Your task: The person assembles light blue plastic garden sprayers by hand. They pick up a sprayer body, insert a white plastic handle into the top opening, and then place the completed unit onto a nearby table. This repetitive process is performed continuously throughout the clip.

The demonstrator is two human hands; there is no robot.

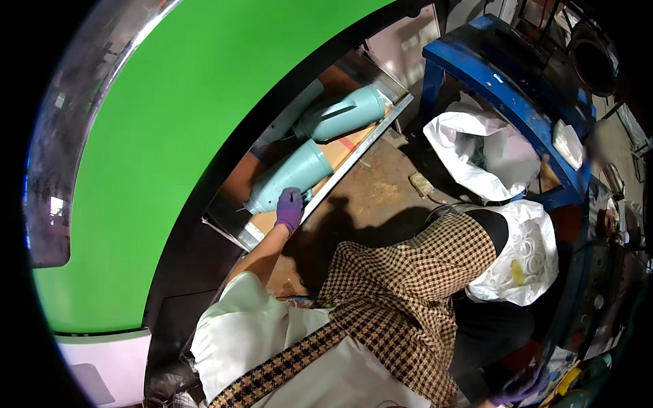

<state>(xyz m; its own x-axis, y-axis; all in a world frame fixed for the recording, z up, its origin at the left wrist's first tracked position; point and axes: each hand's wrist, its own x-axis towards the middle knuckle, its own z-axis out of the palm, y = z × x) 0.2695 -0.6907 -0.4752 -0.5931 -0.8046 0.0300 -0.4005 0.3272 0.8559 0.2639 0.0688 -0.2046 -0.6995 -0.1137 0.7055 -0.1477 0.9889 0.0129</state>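
My left hand (290, 209), in a purple glove, has its fingers curled at the near end of a teal moulded plastic part (294, 171). This part is hollow and tapered, and lies on its side on a cardboard-lined ledge (350, 144) with a metal edge. Just beyond it rests a second teal part (347, 114) of like shape, with a long slot. Down at the lower right edge, my right hand (522, 389) wears a purple glove too. Its fingers look stretched apart, dim and partly cut off, near some coloured items.
A large green machine panel (170, 136) curves along the left. On the right stands a blue metal table (496, 85), with an open white sack (452, 136) beside it. Another white sack (541, 258) holds white ring-shaped pieces. A small yellowish block (421, 184) lies on the floor.
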